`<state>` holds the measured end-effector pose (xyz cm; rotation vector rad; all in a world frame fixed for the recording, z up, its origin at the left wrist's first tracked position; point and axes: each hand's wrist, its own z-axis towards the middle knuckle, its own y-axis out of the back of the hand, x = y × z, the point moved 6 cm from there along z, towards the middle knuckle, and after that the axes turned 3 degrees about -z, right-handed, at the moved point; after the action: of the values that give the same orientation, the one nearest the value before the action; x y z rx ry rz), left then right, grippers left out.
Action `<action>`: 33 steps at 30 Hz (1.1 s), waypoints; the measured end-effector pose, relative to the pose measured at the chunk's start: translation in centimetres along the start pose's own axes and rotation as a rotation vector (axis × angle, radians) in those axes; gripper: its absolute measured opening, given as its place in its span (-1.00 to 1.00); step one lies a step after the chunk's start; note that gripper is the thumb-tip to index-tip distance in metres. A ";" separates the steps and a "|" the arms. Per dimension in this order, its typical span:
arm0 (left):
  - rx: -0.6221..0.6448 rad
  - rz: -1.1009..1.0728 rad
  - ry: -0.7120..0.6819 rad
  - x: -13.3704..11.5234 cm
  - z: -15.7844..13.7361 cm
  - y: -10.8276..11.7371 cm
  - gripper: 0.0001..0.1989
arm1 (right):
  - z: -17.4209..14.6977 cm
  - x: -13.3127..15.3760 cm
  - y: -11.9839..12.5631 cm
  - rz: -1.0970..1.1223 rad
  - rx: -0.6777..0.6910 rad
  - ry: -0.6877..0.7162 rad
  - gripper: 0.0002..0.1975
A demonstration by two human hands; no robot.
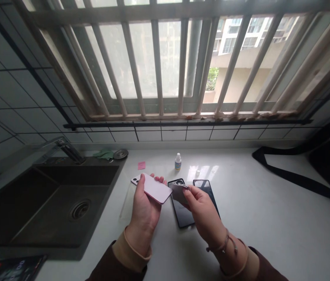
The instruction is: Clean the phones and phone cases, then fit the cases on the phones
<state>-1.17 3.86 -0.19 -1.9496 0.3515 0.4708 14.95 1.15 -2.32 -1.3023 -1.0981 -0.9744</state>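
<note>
My left hand [145,208] is wrapped round a pale pink smartphone [156,190], its back turned up and its camera end at the left. Close to the phone's right corner, my right hand [201,205] pinches a small grey cloth [179,193]. Under that cloth lies a dark phone [182,216] with a round camera ring, partly covered by the cloth and hand. A second dark phone [208,187] sits to its right, half hidden behind my right hand. Behind them stand a small white bottle [178,162] and a tiny white cap [198,172].
At the left is a dark sink [94,195] with a faucet [69,150]. A pink paper square [141,165], a green cloth [104,154] and a metal strainer [120,153] lie near it. A clear case [126,205] is beside my left hand. A black strap [288,175] stretches across the right side.
</note>
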 end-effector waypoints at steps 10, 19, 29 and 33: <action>-0.027 0.065 -0.195 -0.3 0.4 0.8 -0.74 | -0.6 -0.4 -1.6 0.017 0.102 -0.007 -0.53; -0.116 0.111 -0.024 0.9 0.9 1.7 -0.54 | -2.2 0.9 -3.1 0.044 0.305 0.034 -0.59; 0.185 0.409 0.281 2.8 -0.6 0.6 -0.63 | 0.6 0.8 1.9 0.142 -0.114 -0.046 -0.56; 0.267 0.336 0.353 3.4 -1.2 -0.1 -0.82 | 0.4 0.8 1.7 0.161 -0.115 -0.089 -0.58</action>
<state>2.03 2.68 -1.30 -1.7118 0.9309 0.2717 16.72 1.63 -1.94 -1.5155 -0.9991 -0.8772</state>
